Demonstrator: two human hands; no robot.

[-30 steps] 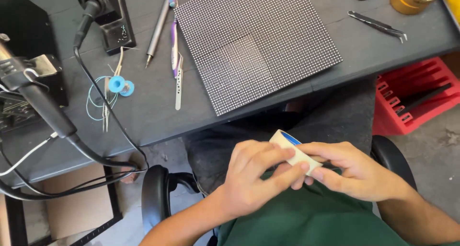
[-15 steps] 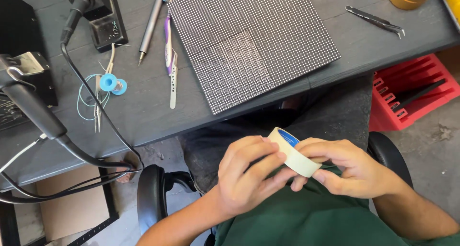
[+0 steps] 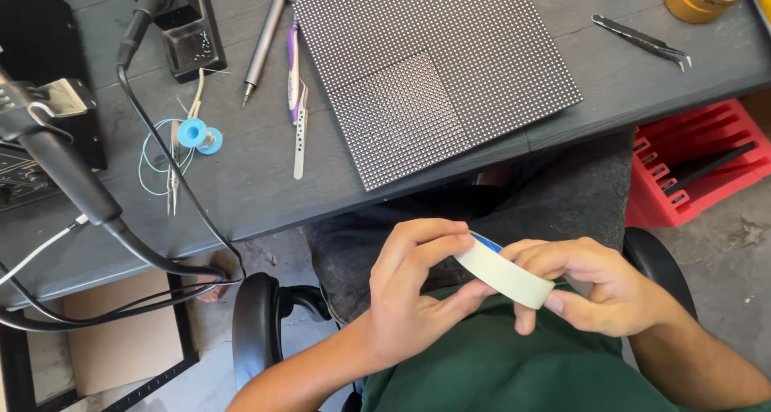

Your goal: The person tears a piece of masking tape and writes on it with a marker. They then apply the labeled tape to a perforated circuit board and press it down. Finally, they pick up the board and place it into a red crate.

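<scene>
1. Head view, item in hand: roll of masking tape, cream with a blue inner core, held over the lap in front of the green shirt, below the edge of the tabletop.
2. Left hand: grip closed on the roll's near end, thumb beneath, fingers curled over the top.
3. Right hand: grip closed on the far end, fingertips pressing the outer face (whether a loose tape end is lifted cannot be told).
4. Tabletop stock: LED matrix panel, soldering iron, toothbrush, blue solder spool, tweezers, black cable.
5. Risk, judged: the roll sits over open lap with no support; a slackened pinch would let it drop to the floor beside the red tray.
6. Risk, judged: tape pulled free could fold onto itself or stick to the fingers, since both hands crowd the roll.
</scene>
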